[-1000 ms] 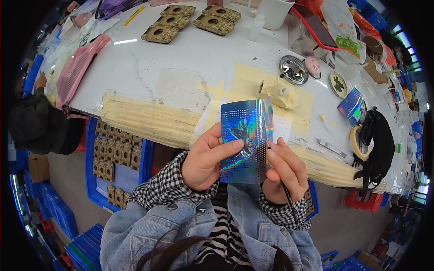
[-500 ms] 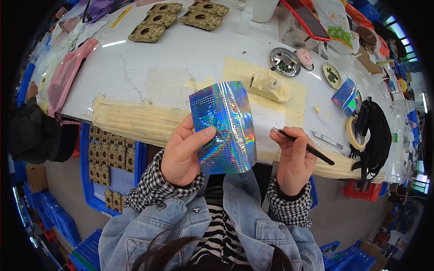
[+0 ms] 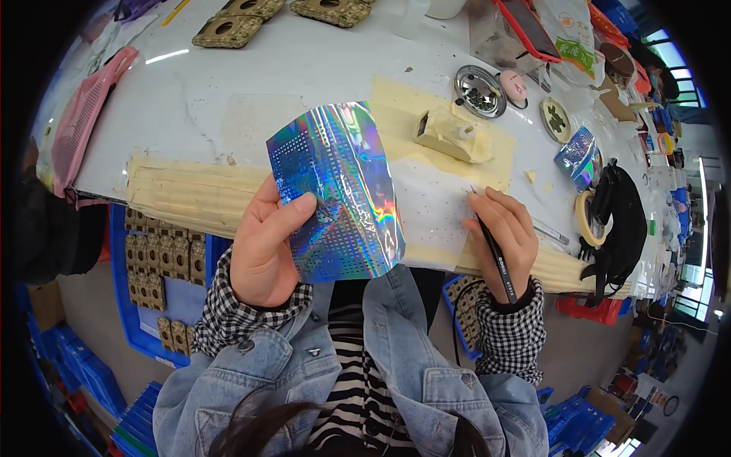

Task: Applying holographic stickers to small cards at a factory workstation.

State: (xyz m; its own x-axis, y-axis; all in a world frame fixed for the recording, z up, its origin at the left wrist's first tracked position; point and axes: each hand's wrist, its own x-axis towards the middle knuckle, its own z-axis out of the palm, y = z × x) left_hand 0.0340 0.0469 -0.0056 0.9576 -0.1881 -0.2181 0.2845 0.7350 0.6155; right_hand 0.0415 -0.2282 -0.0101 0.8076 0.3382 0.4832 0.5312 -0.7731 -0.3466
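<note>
My left hand (image 3: 263,247) pinches a shiny holographic sheet (image 3: 343,190) by its left side, thumb on top. Rows of small shapes cover that sheet, which is held slightly bowed above the table's front edge. In my right hand (image 3: 512,228) are slim black tweezers (image 3: 499,263), gripped like a pen. Their tip is over the right edge of a white paper (image 3: 430,202) scattered with tiny dark specks. I cannot make out anything between the tips. Just beyond the paper stands a block wrapped in cream tape (image 3: 453,137), with a pale knob on it.
A round metal dish (image 3: 480,91) with dark bits, a pink round case (image 3: 512,87) and a second holographic sheet (image 3: 579,158) lie to the right. Nearby are a tape roll (image 3: 590,217) and black bag (image 3: 618,228). Camouflage-patterned parts (image 3: 236,23) sit at the back; a blue tray (image 3: 137,320) is below left.
My right hand has turned, bringing the tweezers' tip up to the paper and their back end down. The sheet in my left hand shows further left and higher as the whole view shifts.
</note>
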